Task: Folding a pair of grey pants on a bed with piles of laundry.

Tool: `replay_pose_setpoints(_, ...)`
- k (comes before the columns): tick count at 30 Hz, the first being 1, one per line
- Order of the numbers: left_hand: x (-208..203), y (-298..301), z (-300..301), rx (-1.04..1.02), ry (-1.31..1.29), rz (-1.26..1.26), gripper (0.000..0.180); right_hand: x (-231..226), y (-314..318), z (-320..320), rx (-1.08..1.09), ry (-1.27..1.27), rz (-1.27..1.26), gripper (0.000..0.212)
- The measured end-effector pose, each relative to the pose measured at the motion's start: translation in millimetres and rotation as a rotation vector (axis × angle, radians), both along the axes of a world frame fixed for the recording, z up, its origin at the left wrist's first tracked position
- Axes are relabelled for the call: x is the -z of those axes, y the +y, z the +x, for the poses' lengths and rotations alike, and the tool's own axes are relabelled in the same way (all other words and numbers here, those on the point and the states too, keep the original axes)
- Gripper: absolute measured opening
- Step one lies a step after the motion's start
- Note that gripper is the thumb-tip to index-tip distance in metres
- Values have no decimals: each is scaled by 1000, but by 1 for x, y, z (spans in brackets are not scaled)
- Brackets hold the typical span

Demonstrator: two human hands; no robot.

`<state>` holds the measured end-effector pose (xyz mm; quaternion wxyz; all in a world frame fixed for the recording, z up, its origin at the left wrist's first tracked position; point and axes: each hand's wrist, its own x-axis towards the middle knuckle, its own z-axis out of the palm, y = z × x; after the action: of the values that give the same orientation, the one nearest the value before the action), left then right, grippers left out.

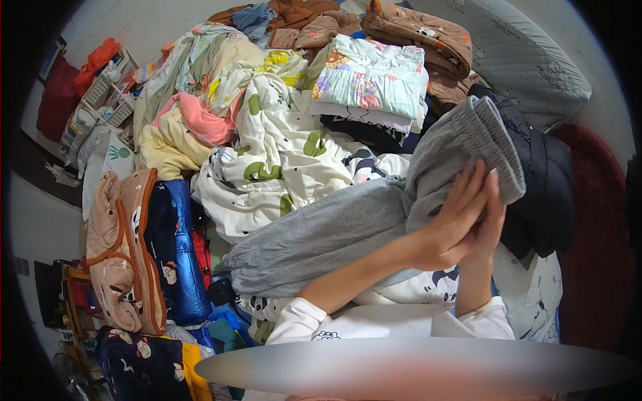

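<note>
A pair of grey sweatpants (321, 234) lies across the pile in front of me, its legs stretched to the left. At the right, the elastic waistband (498, 144) is bunched and stands up, turned back over the upper part. My left hand (451, 224) reaches across from the lower left, its fingers straight and flat against the grey cloth below the waistband. Close against it, my right hand (491, 220) points upward with fingers extended at the same cloth. The two hands overlap, so their palms are hidden. Neither hand's fingers wrap round the fabric.
Beyond the pants spreads a white blanket with green shapes (267, 154). A folded stack of light clothes (371, 77) stands at the back. A dark puffy jacket (545, 180) lies at the right. Brown fleece (120, 247) and a blue shiny bundle (184, 247) sit at the left.
</note>
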<state>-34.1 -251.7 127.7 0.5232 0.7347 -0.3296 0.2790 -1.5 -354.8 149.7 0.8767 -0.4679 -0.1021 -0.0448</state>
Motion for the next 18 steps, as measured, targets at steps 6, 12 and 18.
replay_pose_setpoints(6,17,26,-45,-8,158,257,72,-39,-61,91,-116,254,32,24)
replay_pose_setpoints(12,84,27,-70,-628,366,451,75,-79,-175,222,-334,60,88,25)
replay_pose_setpoints(18,57,26,-82,-706,238,466,65,-56,-210,258,-414,29,71,26)
